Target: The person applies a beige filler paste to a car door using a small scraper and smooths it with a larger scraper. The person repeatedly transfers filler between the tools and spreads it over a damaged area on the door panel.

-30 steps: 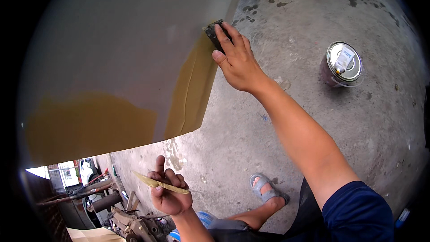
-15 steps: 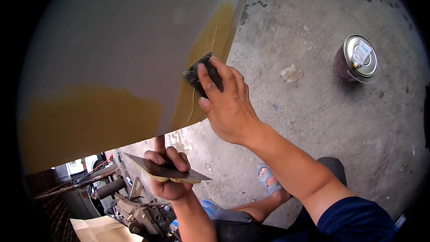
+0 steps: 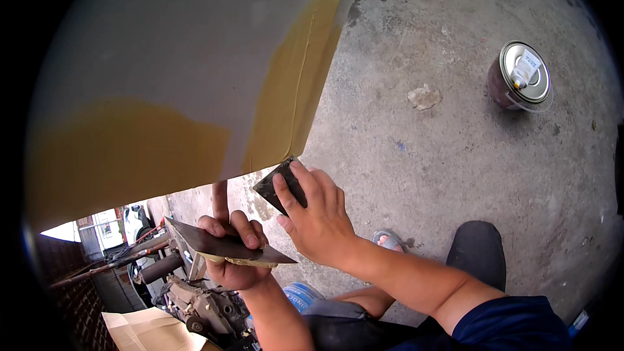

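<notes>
A large grey panel (image 3: 149,58) with yellow-ochre patches of filler (image 3: 289,78) fills the upper left, a thin raised line running along the right-hand patch. My right hand (image 3: 318,221) grips a small dark square spreader (image 3: 283,187) at the panel's lower right corner; whether it touches the edge I cannot tell. Below the panel, my left hand (image 3: 237,266) holds a triangular-looking metal plate (image 3: 214,246) with yellowish paste (image 3: 253,264) along its underside. One left finger points up to the panel's lower edge, its tip hidden or touching there.
A lidded metal can (image 3: 504,75) with a white tube (image 3: 526,65) on top stands on the concrete floor (image 3: 416,156) at right. Machine parts (image 3: 198,305), pipes (image 3: 110,264) and cardboard (image 3: 140,331) lie lower left. A blue bucket (image 3: 300,294) and my sandalled foot (image 3: 387,240) are below.
My right hand with the spreader has moved down along the filler strip to the bottom corner. My left hand has risen slightly, and its plate now faces up more visibly.
</notes>
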`<state>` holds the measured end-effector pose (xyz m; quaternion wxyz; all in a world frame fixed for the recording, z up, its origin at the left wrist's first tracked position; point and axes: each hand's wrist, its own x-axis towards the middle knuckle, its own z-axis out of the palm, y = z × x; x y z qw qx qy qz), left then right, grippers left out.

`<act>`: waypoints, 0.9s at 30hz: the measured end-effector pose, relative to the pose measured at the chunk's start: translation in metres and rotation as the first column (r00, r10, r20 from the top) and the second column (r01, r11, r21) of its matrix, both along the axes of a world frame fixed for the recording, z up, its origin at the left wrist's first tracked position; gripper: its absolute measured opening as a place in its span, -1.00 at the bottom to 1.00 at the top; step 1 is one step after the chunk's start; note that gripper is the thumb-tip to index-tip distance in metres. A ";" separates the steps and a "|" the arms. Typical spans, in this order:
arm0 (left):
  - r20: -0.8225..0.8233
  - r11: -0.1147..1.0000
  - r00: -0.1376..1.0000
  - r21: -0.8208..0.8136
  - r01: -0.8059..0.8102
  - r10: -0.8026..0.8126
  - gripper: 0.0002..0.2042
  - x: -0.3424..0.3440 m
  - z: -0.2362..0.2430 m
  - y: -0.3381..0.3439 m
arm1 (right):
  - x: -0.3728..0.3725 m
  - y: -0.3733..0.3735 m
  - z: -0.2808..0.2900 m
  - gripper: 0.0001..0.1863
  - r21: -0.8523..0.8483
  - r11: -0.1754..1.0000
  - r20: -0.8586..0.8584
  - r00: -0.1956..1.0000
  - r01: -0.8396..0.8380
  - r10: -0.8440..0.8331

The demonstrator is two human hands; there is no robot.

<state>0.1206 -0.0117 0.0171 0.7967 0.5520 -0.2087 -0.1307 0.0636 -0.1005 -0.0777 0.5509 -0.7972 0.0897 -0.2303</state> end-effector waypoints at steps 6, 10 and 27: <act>-0.244 0.974 0.947 -0.037 -0.225 0.210 -0.62 -0.040 -0.001 0.017 | -0.043 -0.038 0.005 -0.32 0.276 0.937 0.205 0.965 -0.216 0.162; -0.331 0.896 0.850 -0.032 -0.444 0.410 -0.53 -0.069 -0.005 0.007 | -0.057 -0.071 0.018 -0.44 0.518 0.371 0.681 0.634 -0.771 0.366; -0.254 0.960 0.933 -0.052 -0.274 0.253 -0.68 -0.064 -0.006 0.032 | 0.042 -0.055 -0.007 -0.51 -0.275 0.945 0.451 0.892 0.176 -0.035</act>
